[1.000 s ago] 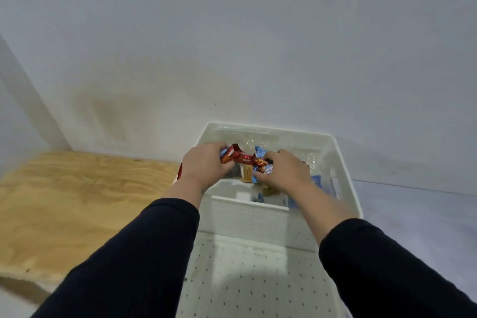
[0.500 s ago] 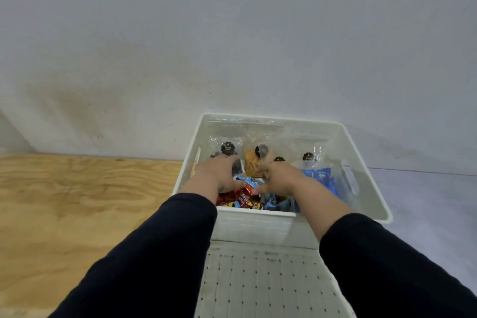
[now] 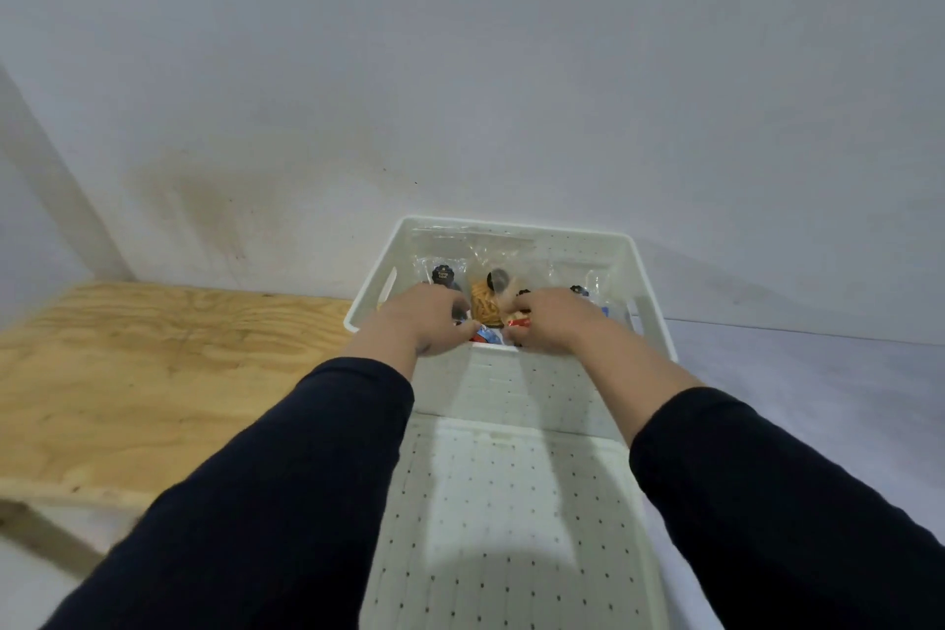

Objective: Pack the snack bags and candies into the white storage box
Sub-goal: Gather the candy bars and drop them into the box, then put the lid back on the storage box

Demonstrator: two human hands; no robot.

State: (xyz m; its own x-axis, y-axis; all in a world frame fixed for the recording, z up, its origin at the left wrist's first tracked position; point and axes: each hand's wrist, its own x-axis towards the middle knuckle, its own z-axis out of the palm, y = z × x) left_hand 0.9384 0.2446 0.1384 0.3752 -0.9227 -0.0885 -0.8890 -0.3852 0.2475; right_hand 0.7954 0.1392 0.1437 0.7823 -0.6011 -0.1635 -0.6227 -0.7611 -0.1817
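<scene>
Hands: left hand [image 3: 417,320] and right hand [image 3: 555,322] are lowered into white perforated plastic storage box [image 3: 516,389] at 12 o'clock, over red and blue wrapped candies [image 3: 486,334]; finger state cannot be told. Clear snack bags [image 3: 486,292] are stood behind.

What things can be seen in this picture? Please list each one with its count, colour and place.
box: one, white, against the wall, beyond the dotted sheet.
snack bags: several, clear with dark round labels, standing along the far side in the box; exact count cannot be told.
candies: a few, red and blue wrappers, in the near part of the box between the hands; most are hidden.
dotted sheet: one, white with small dark dots, lying in front of the box.
board: one, light wood, left of the box.
wall: grey-white, behind everything.
left hand: in the box, fingers hidden, grip unclear.
right hand: in the box, fingers on a red candy.
sleeves: two, dark.
</scene>
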